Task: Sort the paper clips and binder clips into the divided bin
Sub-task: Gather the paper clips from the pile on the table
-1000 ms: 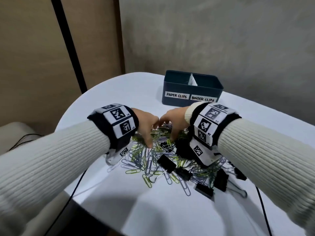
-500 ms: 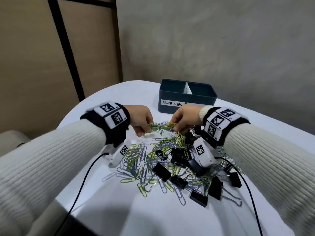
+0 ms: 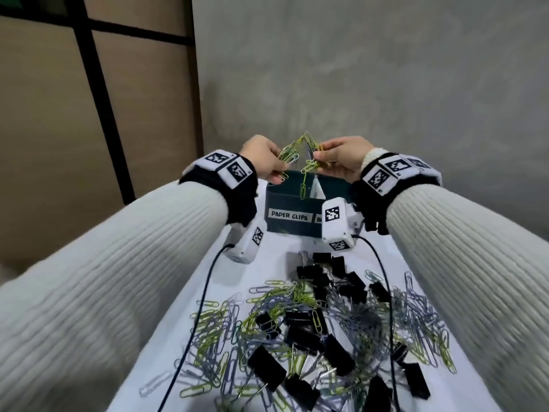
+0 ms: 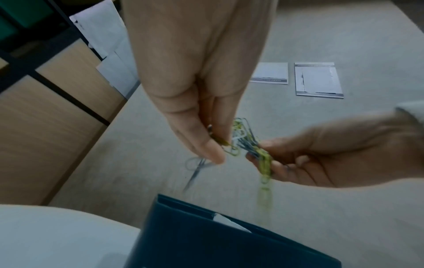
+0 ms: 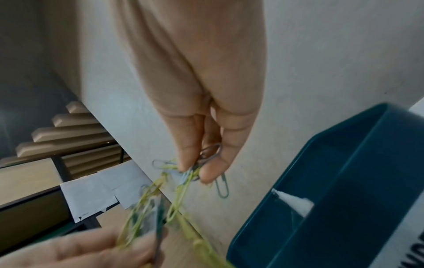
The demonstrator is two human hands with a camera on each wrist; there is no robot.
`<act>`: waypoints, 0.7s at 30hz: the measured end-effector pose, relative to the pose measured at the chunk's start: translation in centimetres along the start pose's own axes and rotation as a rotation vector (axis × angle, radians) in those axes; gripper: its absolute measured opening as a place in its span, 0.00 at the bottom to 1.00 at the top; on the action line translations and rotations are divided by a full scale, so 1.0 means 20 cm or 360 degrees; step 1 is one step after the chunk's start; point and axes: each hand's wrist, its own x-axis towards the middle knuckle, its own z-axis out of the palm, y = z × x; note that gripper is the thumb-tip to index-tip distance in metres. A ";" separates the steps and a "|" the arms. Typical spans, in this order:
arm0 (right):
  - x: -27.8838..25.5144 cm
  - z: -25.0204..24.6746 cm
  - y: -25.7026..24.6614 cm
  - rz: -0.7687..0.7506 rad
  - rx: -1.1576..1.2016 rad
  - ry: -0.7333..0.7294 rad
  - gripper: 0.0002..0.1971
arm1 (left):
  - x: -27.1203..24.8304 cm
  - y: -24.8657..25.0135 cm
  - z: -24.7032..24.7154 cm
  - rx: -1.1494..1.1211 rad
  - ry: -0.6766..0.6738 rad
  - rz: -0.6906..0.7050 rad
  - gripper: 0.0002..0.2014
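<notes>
My two hands hold one tangled bunch of green and grey paper clips (image 3: 303, 154) above the dark blue divided bin (image 3: 292, 226). My left hand (image 3: 274, 163) pinches the bunch's left end (image 4: 226, 143), and my right hand (image 3: 322, 157) pinches its right end (image 5: 197, 168). A short chain of green clips (image 3: 303, 185) dangles over the compartment labelled PAPER CLIPS. A white divider (image 3: 318, 188) splits the bin. On the white table (image 3: 267, 257) nearer to me lies a mixed pile of paper clips (image 3: 225, 328) and black binder clips (image 3: 303, 340).
A grey wall stands right behind the bin, and wooden panels with black frames fill the left. Black cables (image 3: 196, 328) run from both wrist cameras across the pile. Papers (image 4: 319, 79) lie on the floor beyond the table.
Both hands rose from the pile with a bunch of paper clips and carried it away from me to above the bin. The head view tilted and came closer.
</notes>
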 end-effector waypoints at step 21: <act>-0.25 0.24 0.22 0.0188 -0.1816 -0.0808 0.15 | -0.21 -0.26 0.12 0.1015 -0.0813 -0.0040 0.21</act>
